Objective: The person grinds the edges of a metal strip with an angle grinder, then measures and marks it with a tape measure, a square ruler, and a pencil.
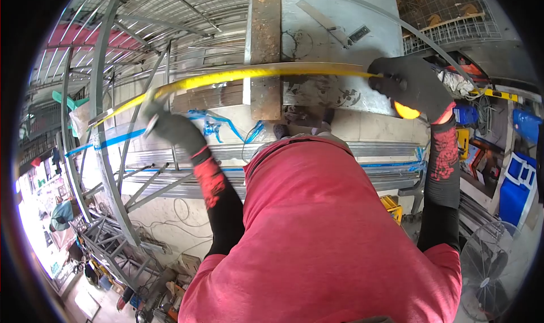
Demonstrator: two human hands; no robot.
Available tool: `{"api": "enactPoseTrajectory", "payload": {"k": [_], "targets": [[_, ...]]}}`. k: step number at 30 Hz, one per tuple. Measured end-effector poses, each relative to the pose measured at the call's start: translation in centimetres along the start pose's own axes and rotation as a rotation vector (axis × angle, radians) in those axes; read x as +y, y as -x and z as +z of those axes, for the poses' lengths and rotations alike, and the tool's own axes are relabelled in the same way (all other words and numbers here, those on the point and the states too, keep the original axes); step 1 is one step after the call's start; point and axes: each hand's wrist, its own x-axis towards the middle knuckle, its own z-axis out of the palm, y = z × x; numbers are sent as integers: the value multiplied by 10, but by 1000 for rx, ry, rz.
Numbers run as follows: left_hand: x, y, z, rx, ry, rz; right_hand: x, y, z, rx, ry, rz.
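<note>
A yellow tape measure [243, 74] stretches in a slight arc across the front of the worktable. My right hand [416, 85], in a dark glove, is closed around its case, and a yellow part of the case shows below the fingers. On the other side, my left hand [178, 131], also gloved and blurred by motion, grips the blade between its fingers; the blade runs on past it to the left. Something silvery shows at the left palm, too smeared to name. Under the blade lies a rusty flat steel bar [266, 34] on the metal-topped worktable [368, 17].
A try square [317, 15] lies on the tabletop. Grey steel frames [99, 96] stand at left. Long metal tubes [362, 150] lie across the floor near my feet. At right are a blue container [518, 178], a yellow spirit level [498, 95] and a fan [484, 263].
</note>
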Motion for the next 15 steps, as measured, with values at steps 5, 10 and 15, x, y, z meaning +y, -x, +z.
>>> {"api": "enactPoseTrajectory", "payload": {"k": [5, 10, 15], "targets": [[-100, -32, -50, 47, 656, -623, 16, -3, 53, -38, -222, -294], [-159, 11, -54, -198, 1180, -1102, -5, -22, 107, -256, -479, -224], [-121, 8, -65, -217, 1650, -747, -16, -22, 142, -239, -265, -235]]}}
